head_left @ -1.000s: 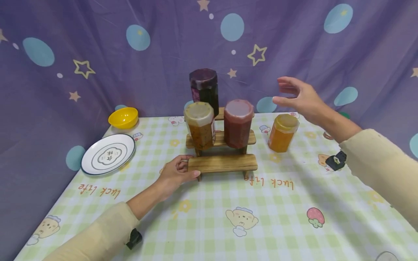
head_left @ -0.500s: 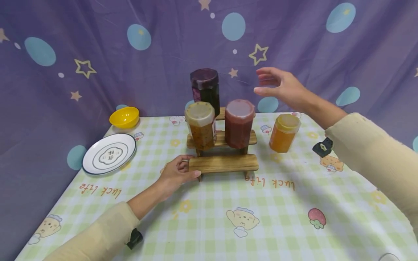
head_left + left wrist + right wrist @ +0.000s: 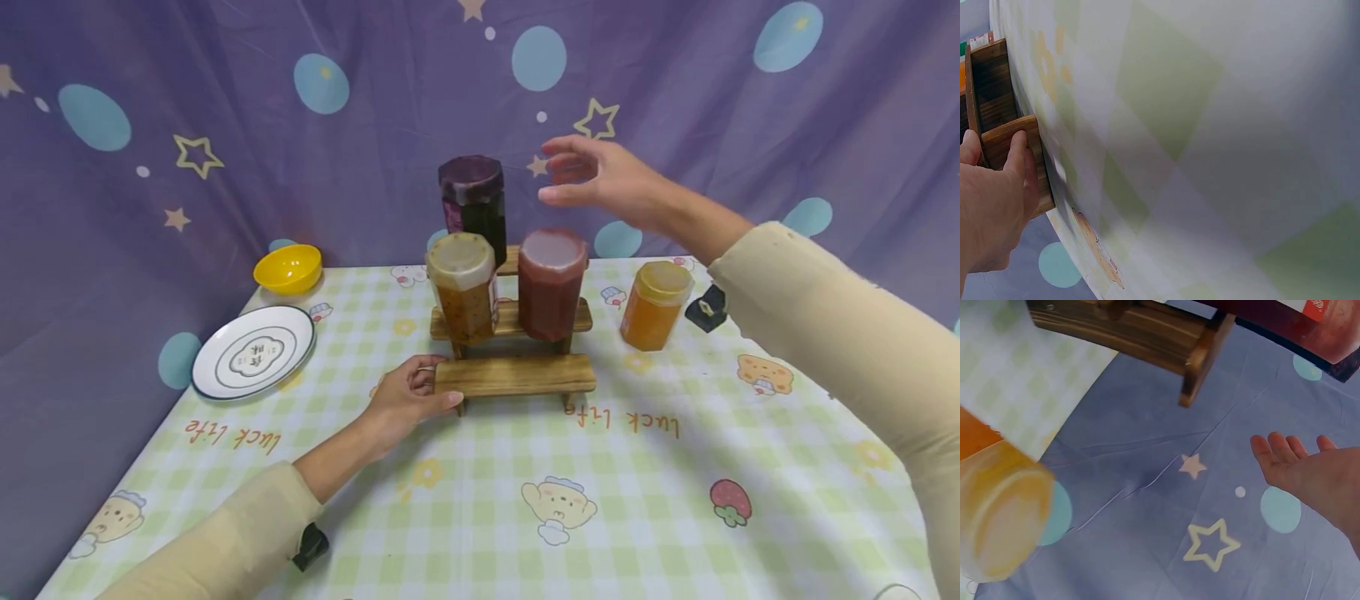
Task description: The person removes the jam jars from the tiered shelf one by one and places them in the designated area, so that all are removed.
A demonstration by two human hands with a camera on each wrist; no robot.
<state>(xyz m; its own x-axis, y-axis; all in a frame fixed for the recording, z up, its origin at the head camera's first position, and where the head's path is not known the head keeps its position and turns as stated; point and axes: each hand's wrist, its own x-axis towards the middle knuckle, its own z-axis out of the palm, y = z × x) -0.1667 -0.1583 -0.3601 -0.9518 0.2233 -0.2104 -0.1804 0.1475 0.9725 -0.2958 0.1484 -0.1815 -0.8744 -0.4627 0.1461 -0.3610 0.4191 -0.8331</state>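
A three-step wooden stand rises in the middle of the table. My left hand grips the left end of its lowest step; the left wrist view shows fingers on the side board. On the middle step sit a jar of speckled amber jam and a jar of red jam. Behind them a dark purple jar stands on the top step, its base partly hidden. My right hand hangs in the air right of the dark jar, fingers apart, holding nothing.
An orange jar with a yellowish lid stands on the tablecloth right of the stand, below my right forearm. At the left are a white plate with a dark rim and a yellow bowl. A purple curtain hangs behind the table.
My right hand has moved left and slightly up, from above the orange jar to beside the dark jar. The left hand keeps its grip on the stand, and the jars have stayed put.
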